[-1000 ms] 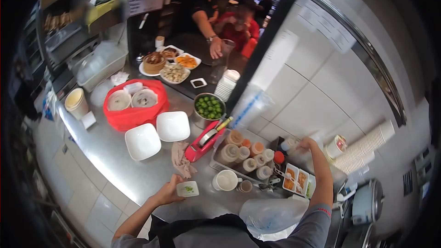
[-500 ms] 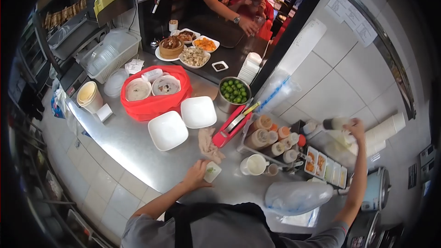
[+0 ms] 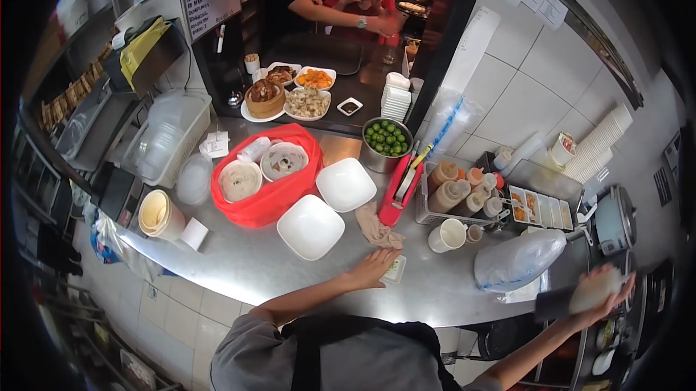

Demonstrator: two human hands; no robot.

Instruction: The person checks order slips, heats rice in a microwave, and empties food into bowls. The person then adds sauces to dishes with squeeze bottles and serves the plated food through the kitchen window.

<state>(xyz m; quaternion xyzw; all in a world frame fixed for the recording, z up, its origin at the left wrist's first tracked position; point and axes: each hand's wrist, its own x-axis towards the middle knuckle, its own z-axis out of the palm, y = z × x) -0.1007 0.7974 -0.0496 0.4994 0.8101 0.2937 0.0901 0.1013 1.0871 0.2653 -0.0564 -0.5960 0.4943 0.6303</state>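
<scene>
My left hand [image 3: 372, 269] lies with its fingers stretched out over the steel counter, right beside a small white dish [image 3: 394, 269] with chopped green bits in it. Whether the fingertips touch the dish, I cannot tell. Far to the right, past the counter's edge, my right hand [image 3: 607, 297] is closed round a pale container with a dark end [image 3: 584, 295]. Motion blurs that container, and its dark end points left. A crumpled cloth [image 3: 378, 226] lies just above my left hand. Two white square bowls [image 3: 311, 227] stand to its upper left.
A red plastic bag [image 3: 268, 202] holds two round tubs. Limes fill a metal pot [image 3: 386, 159]. Squeeze bottles [image 3: 451, 194] stand in a rack beside a white mug [image 3: 447, 236] and a filled clear plastic bag [image 3: 518, 260]. Two people stand beyond the serving window, near plated food.
My right hand has swung down from beside the stacked cups to past the counter's right edge, still holding the container. My left fingers have come off the dish's side and lie flatter. The view has shifted.
</scene>
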